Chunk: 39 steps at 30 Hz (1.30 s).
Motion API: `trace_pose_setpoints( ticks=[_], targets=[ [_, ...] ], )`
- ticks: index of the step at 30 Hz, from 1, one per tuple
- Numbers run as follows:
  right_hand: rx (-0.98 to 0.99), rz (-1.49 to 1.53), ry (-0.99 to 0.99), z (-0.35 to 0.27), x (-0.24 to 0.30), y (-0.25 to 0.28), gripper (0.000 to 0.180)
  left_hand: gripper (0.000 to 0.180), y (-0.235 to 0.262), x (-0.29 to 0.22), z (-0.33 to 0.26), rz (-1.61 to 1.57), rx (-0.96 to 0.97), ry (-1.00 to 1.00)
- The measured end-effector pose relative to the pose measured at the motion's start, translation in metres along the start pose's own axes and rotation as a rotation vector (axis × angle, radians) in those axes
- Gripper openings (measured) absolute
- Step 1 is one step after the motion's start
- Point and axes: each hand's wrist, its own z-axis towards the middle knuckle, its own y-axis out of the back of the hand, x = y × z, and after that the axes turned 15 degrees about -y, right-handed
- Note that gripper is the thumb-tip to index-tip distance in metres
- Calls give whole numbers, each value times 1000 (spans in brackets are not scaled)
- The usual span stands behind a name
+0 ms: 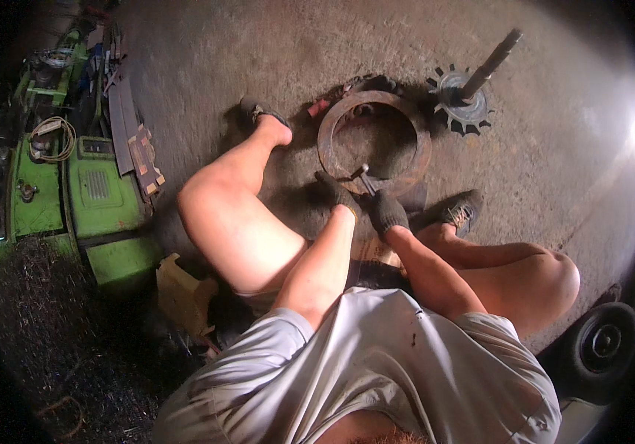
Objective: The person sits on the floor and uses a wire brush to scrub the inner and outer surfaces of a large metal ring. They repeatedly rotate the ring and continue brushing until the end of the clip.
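Observation:
A large rusty metal ring [338,118] stands in front of me between my legs, its open middle facing up. At its near left edge is my left hand [337,193] in a dark work glove, closed on the rim with its fingers partly hidden by shadow. My right hand [388,211], in the same kind of glove, is closed around a hammer [364,175]. The hammer's small metal head lies over the near part of the ring, close to my left hand. Most of its handle is hidden in the glove.
Beyond the ring lie dark metal parts and a red piece [318,108]. A bladed rotor with a shaft [462,98] is at the far right. Green machinery [103,185] and metal strips line the left. A wheel [605,340] is at the near right.

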Motion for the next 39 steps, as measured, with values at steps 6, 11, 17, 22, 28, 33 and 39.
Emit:
trace_pose_setpoints(
  ticks=[6, 11, 17, 22, 28, 33, 39],
  targets=[
    [-18, -31, 24, 14, -17, -14, 54, 67, -5, -10, -6, 26, -32, 18],
    [-17, -17, 35, 18, -20, -11, 47, 68, -6, -13, -8, 44, -44, 26],
    [36, -49, 46, 5, -5, 11, 39, 68, -8, -20, -11, 44, -63, 38],
    [-3, -72, 102, -4, -2, 14, 38, 68, -13, -25, -15, 62, -70, 46],
    [20, -5, 80, 11, -11, -2, 39, 69, -13, -30, -17, 97, -95, 37],
    [-115, -83, 190, 19, -17, -2, 37, 69, -20, -51, -32, 109, -127, 49],
    [-15, 26, 90, -9, 0, 19, 36, 78, -25, -58, -38, 17, -74, 141]
  ],
)
